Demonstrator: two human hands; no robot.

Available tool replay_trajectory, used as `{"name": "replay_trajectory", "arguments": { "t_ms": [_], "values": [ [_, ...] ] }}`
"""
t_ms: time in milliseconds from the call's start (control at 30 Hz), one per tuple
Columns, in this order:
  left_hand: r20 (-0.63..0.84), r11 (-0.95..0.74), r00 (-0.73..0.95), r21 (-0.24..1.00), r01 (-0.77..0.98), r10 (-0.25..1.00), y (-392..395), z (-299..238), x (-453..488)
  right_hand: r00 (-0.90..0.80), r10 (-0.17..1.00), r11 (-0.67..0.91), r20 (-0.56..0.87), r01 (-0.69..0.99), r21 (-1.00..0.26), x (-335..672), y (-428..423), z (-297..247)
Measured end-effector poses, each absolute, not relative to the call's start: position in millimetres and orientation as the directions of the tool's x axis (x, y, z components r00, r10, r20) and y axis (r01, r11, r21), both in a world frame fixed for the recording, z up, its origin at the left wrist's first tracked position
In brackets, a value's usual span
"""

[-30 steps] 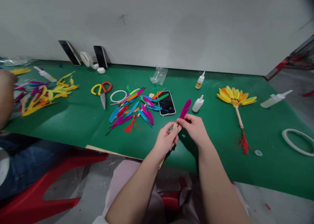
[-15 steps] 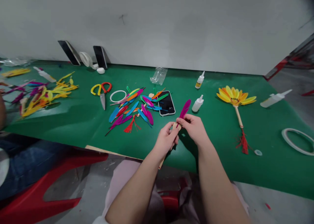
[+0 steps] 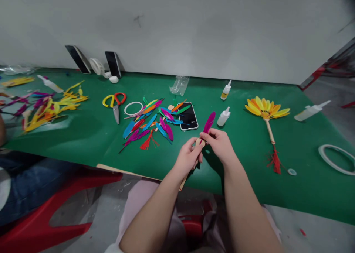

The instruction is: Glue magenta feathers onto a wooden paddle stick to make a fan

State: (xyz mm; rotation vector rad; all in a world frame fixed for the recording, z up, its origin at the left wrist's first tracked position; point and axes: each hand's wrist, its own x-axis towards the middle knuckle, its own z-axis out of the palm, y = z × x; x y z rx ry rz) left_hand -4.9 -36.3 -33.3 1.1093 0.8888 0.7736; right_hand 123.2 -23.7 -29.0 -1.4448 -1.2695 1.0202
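Left hand (image 3: 189, 157): is curling shut around a wooden stick (image 3: 198, 142); the stick's lower end is poking out under the wrist, past the near edge of the desk (image 3: 83, 138).
Right hand (image 3: 220, 144): is pinching the quill end of a magenta feather (image 3: 209, 122) between thumb and fingertips.
Hands together: are meeting fingertip to fingertip just inside the near edge, about midway along it.
Feather axis: is running up from the pinch toward the far edge, tip leaning slightly right; the quill is lying against the stick's top end.
Nearer hand: the right is carrying the feather, the left is only steadying the stick.
Surroundings: a glue bottle (image 3: 223, 117) is standing just beyond the feather tip; a phone (image 3: 188, 116) and loose coloured feathers (image 3: 151, 122) are lying to the left.
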Motion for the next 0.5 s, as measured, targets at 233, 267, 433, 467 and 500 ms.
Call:
{"name": "replay_trajectory", "arguments": {
  "t_ms": [233, 267, 433, 467, 500],
  "values": [
    [-0.203, 0.267, 0.446, 0.96, -0.085, 0.872, -36.7, -36.2, -5.4, 0.123, 0.992, -0.037, -0.013, 0.198, -0.98, 123.8, -23.6, -30.4],
    [-0.2, 0.266, 0.448, 0.96, -0.089, 0.871, -36.7, -36.4, -5.2, 0.123, 0.992, -0.039, -0.016, 0.186, -0.982, 123.9, -23.5, -30.8],
    [-0.2, 0.267, 0.45, 0.959, -0.091, 0.87, -36.6, -35.1, -4.5, 0.114, 0.993, -0.051, -0.036, 0.127, -0.991, 123.8, -23.0, -32.4],
    [-0.202, 0.268, 0.449, 0.959, -0.087, 0.87, -36.7, -34.7, -4.6, 0.113, 0.993, -0.051, -0.037, 0.119, -0.992, 123.7, -22.9, -32.8],
    [-0.204, 0.268, 0.449, 0.96, -0.085, 0.87, -36.8, -34.5, -4.7, 0.112, 0.993, -0.049, -0.037, 0.113, -0.992, 123.6, -22.7, -33.2]
  ]
}}
